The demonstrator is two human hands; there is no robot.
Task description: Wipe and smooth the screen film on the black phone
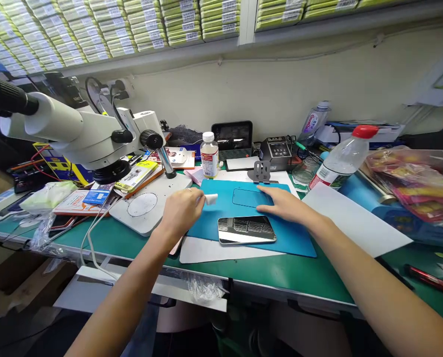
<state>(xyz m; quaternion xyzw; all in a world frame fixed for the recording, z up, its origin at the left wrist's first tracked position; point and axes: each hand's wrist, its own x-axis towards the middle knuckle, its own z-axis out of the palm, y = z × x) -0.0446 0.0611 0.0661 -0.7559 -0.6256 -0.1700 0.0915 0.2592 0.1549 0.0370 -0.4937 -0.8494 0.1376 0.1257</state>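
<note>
My right hand grips a clear screen protector with a thin black border. Its thumb and forefinger lie along the two long edges near the right end. Over the left part of the blue mat, my left hand is closed on a small white piece, perhaps a folded wipe, that sticks out to the right. Below and between both hands, a phone with a glossy, reflecting face lies flat on the mat. Neither hand touches this phone.
At left stands a microscope with its white base. Behind the mat are a pill bottle, a dark metal holder and a black device. A red-capped bottle and white paper lie right.
</note>
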